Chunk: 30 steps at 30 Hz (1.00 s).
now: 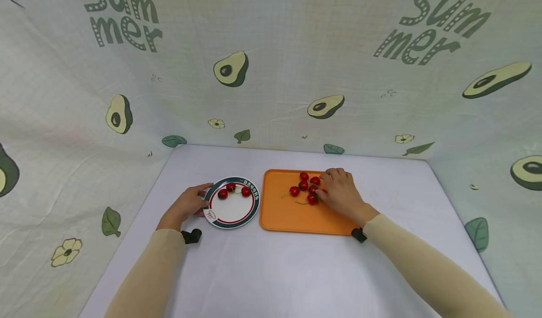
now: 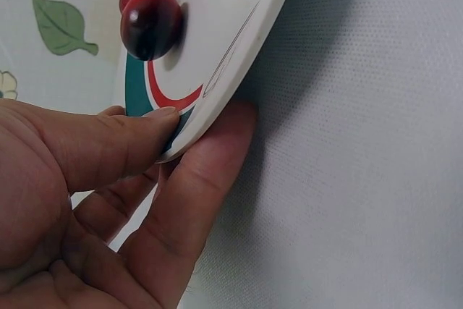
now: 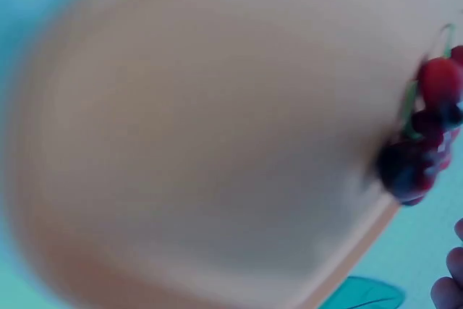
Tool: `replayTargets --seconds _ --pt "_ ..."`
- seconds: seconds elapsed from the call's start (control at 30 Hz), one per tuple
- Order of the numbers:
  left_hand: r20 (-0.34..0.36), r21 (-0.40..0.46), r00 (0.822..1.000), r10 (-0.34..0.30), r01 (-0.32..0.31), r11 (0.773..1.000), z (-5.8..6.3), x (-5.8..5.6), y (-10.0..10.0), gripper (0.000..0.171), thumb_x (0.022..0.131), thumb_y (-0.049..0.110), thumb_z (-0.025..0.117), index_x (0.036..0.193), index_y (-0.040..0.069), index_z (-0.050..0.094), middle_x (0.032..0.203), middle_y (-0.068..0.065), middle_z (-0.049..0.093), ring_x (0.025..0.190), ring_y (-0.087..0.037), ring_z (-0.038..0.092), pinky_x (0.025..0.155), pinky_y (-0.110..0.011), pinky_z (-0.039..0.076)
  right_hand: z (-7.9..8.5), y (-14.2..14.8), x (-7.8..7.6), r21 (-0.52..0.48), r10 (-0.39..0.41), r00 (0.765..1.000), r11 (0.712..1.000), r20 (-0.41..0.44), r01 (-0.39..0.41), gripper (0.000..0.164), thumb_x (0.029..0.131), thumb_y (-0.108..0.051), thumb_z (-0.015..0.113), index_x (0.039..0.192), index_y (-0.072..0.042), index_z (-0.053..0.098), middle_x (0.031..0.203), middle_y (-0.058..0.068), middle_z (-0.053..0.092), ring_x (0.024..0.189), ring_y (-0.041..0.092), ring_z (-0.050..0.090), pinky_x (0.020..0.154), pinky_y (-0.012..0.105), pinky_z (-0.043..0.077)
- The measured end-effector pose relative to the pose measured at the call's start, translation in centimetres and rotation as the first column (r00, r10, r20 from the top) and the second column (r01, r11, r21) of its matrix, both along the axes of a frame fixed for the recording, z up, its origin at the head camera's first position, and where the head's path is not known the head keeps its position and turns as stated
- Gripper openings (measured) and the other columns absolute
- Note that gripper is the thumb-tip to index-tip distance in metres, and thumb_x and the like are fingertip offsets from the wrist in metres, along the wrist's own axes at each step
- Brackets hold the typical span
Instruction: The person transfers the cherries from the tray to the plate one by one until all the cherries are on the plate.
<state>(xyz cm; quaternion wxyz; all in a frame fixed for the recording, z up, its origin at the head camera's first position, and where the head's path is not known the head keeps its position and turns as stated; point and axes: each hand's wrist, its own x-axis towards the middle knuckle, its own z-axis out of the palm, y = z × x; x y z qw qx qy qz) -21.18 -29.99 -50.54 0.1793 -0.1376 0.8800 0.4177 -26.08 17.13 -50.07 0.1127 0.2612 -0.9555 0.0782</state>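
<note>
My left hand (image 1: 192, 202) pinches the left rim of a round white plate (image 1: 230, 212) with a green and red border. In the left wrist view the thumb (image 2: 108, 139) lies on top of the rim and fingers are beneath it. Three cherries, one of them a dark red cherry (image 2: 150, 25), sit on the plate. My right hand (image 1: 343, 193) reaches over the right side of a cluster of red cherries (image 1: 303, 185) on an orange tray (image 1: 281, 219), thumb and fingers spread apart beside them. Only its fingertips (image 3: 448, 294) show in the right wrist view, apart from the cherries.
Plate and tray stand side by side on a white-covered table (image 1: 254, 275), a narrow gap between them. A cloth backdrop (image 1: 275, 73) with avocado prints rises behind the table and along its sides.
</note>
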Motion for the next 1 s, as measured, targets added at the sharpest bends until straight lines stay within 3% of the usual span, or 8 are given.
replayTargets --seconds 0.37,1.0 --pt "0.004 0.004 1.000 0.001 -0.001 1.000 0.1 0.1 -0.1 0.071 0.098 0.003 0.067 0.163 0.019 0.042 0.149 -0.026 0.047 0.110 -0.032 0.056 0.073 -0.026 0.056 -1.9 2.2 0.2 0.010 -0.047 0.995 0.999 0.085 0.046 0.047 0.099 -0.037 0.073 0.126 0.002 0.067 0.131 0.023 0.059 0.126 0.046 0.049 0.102 0.062 0.042" --pt "-0.001 0.003 1.000 0.017 -0.017 1.000 -0.4 -0.1 0.1 0.071 0.098 0.002 0.067 0.162 0.019 0.043 0.147 -0.026 0.048 0.110 -0.032 0.055 0.072 -0.026 0.056 -2.4 2.0 0.2 0.018 -0.058 0.992 0.998 0.112 0.056 0.045 0.098 -0.036 0.069 0.123 0.002 0.068 0.127 0.022 0.060 0.124 0.044 0.047 0.097 0.060 0.041"
